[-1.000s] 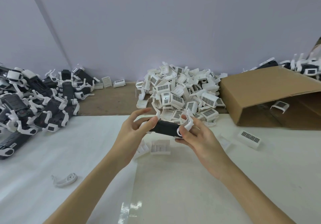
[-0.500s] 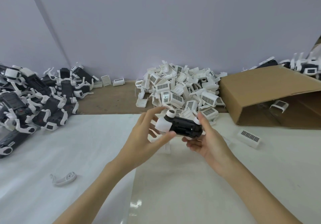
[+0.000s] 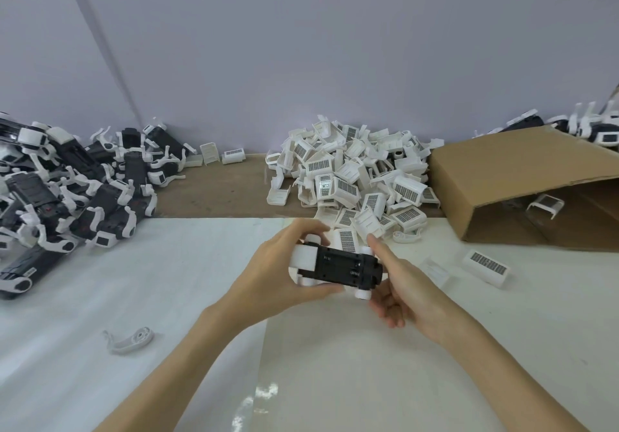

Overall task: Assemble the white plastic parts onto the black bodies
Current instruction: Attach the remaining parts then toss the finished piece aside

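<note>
Both hands hold one black body (image 3: 345, 266) with white plastic ends just above the white table sheet, at the centre of the view. My left hand (image 3: 281, 274) grips its left end, thumb under and fingers over a white part (image 3: 303, 259). At the right end, my right hand (image 3: 402, 284) cradles the body from behind and below, index finger raised along it. A heap of loose white parts (image 3: 355, 177) lies just beyond the hands. Assembled black-and-white bodies (image 3: 67, 190) are piled at the far left.
A cardboard box (image 3: 522, 177) lies on its side at the right, with one white part inside. A white clip (image 3: 129, 341) lies on the sheet at lower left, and a barcode-labelled white part (image 3: 485, 267) lies to the right of the hands. More assembled pieces (image 3: 582, 126) sit behind the box.
The black body has been turned over between the hands and lowered slightly; its dark underside now faces up. My left thumb has moved beneath its left end.
</note>
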### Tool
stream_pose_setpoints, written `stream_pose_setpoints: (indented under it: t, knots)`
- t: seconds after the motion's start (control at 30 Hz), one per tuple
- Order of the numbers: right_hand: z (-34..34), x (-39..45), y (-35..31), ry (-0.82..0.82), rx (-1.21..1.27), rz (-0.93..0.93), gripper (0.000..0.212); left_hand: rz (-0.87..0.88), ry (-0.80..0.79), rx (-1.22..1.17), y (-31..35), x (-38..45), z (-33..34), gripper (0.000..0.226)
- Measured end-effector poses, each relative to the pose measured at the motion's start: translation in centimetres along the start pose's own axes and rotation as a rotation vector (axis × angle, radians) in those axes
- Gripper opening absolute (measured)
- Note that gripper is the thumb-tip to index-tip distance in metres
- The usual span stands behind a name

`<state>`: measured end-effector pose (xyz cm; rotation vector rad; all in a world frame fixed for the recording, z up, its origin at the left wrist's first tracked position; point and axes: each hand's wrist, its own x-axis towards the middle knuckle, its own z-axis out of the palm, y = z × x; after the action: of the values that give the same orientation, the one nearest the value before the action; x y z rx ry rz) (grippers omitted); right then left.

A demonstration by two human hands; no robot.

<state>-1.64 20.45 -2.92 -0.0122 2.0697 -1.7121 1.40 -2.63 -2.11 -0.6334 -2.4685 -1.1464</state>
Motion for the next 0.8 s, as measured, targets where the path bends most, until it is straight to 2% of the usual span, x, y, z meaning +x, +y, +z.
stream_pose_setpoints:
  t: [0.1,0.17,0.2,0.27,0.37,0.5,0.6,0.73,0.8]
  knots:
    - [0.1,0.2,0.0,-0.022,-0.009,-0.041,0.085,0.033,0.208,-0.011,0.1,-0.1,-0.1,0.056]
    - [0.3,0.5,0.0,0.024,-0.056,-0.112,0.092,-0.005,0.258,-0.058,0.4,0.1,-0.4,0.05]
    - [0.5,0.5,0.0,0.051,-0.079,-0.173,0.087,-0.033,0.266,-0.082,0.5,0.2,-0.5,0.047]
    - [0.8,0.4,0.1,0.095,-0.078,-0.343,0.066,-0.088,0.273,-0.131,0.5,0.3,-0.7,0.045]
    - [0.7,0.2,0.6,0.054,-0.07,-0.59,0.046,-0.121,0.284,-0.16,0.4,0.2,-0.9,0.046]
    - [0.6,0.3,0.4,0.079,-0.236,-0.77,0.067,-0.071,0.245,-0.183,0.4,0.3,-1.1,0.05]
    - [0.6,0.4,0.3,0.14,-0.231,-0.75,0.069,-0.095,0.212,-0.207,0.1,0.4,-1.2,0.049]
    - [0.3,0.7,0.2,0.093,-0.005,-0.549,0.047,-0.27,0.153,-0.409,0.4,0.4,-0.6,0.043]
    - [0.5,0.7,0.0,0.04,0.131,-0.399,0.063,-0.293,0.14,-0.486,0.4,0.5,-0.5,0.038]
